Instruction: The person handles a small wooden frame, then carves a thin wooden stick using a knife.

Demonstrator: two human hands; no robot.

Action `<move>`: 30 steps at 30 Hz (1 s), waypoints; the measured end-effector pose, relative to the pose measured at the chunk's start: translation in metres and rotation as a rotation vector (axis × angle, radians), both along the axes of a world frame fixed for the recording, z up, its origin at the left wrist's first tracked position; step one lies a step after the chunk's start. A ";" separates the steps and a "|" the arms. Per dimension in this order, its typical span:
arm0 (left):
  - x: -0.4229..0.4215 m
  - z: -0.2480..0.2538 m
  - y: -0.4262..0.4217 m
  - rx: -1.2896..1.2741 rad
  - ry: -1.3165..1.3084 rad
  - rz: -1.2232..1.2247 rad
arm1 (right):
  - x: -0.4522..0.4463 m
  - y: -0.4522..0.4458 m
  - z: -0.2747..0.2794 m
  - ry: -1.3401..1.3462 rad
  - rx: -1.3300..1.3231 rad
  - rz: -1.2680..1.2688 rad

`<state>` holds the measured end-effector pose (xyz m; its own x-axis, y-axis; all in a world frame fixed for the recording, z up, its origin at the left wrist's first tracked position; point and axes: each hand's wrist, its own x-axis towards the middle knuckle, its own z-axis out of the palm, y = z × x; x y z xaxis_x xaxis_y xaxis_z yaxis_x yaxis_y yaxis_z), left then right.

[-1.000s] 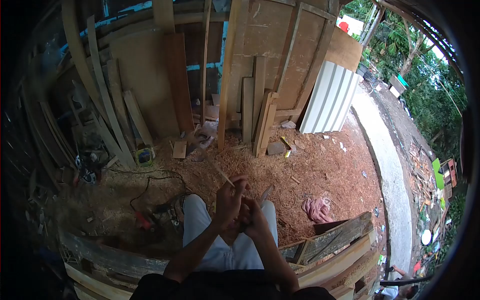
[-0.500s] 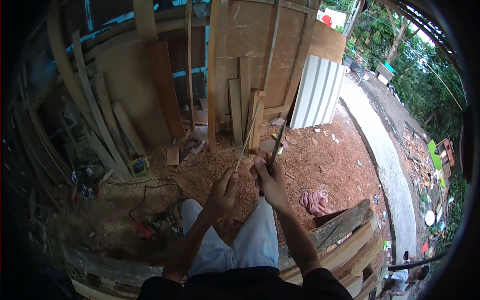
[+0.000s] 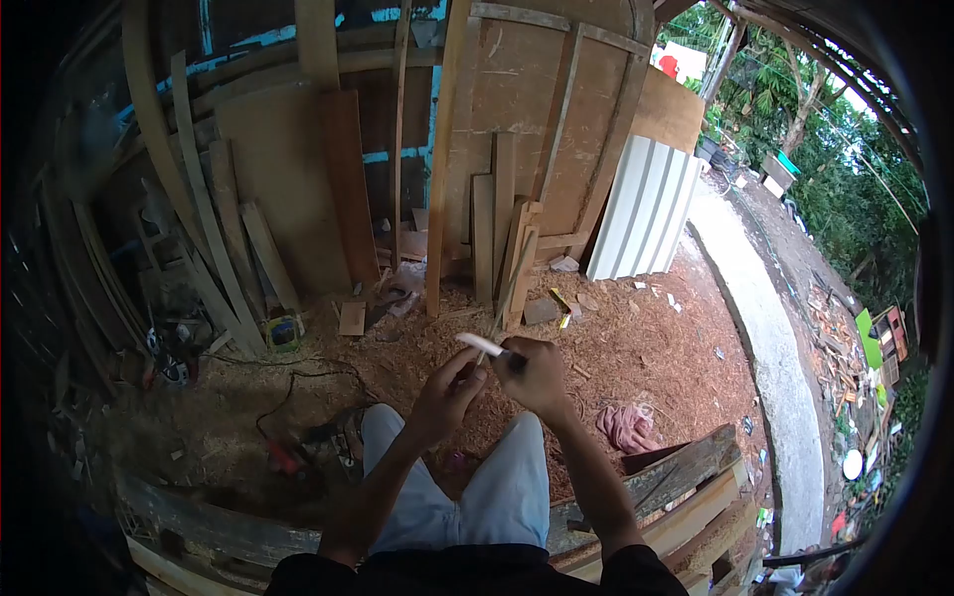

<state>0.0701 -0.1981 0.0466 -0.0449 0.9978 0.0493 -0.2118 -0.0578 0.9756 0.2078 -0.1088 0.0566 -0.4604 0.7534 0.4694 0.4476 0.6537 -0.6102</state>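
Observation:
A thin wooden stick (image 3: 512, 288) slants up and away from my left hand (image 3: 448, 395), whose fingers are closed round its lower end. My right hand (image 3: 540, 375) is wrapped round the dark handle of a knife. The pale knife blade (image 3: 479, 345) points left and lies across the stick, just above my left fingers. Both hands are close together above my knees.
Wood shavings (image 3: 636, 348) cover the ground. Boards (image 3: 350, 189) lean on the wall beside a white corrugated sheet (image 3: 646, 209). A pink cloth (image 3: 629, 428) lies right of my knees, a red tool (image 3: 283, 457) to the left. Wooden planks (image 3: 686, 487) stand at the lower right.
The knife has swung from pointing upward to lying leftward across the stick. A second ago the stick leaned left; now it leans right.

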 end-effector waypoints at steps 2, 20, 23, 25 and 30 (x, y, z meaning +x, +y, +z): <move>0.002 -0.004 0.000 -0.045 -0.077 -0.066 | 0.001 -0.005 -0.004 -0.203 0.039 -0.038; 0.013 -0.004 -0.009 -0.161 -0.241 -0.072 | 0.003 0.026 -0.025 -0.341 0.115 -0.352; 0.008 -0.005 -0.007 -0.174 -0.291 -0.120 | 0.006 0.033 -0.033 -0.361 0.148 -0.333; 0.005 -0.003 -0.011 -0.219 -0.215 -0.163 | 0.017 0.060 -0.038 -0.397 0.039 -0.469; 0.001 -0.012 -0.018 -0.314 -0.190 -0.139 | 0.015 0.060 -0.042 -0.441 -0.044 -0.578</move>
<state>0.0708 -0.2165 0.0347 0.1125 0.9602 -0.2556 -0.3751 0.2792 0.8839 0.2229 -0.0488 0.0146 -0.1230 0.9474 0.2954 0.9243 0.2177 -0.3134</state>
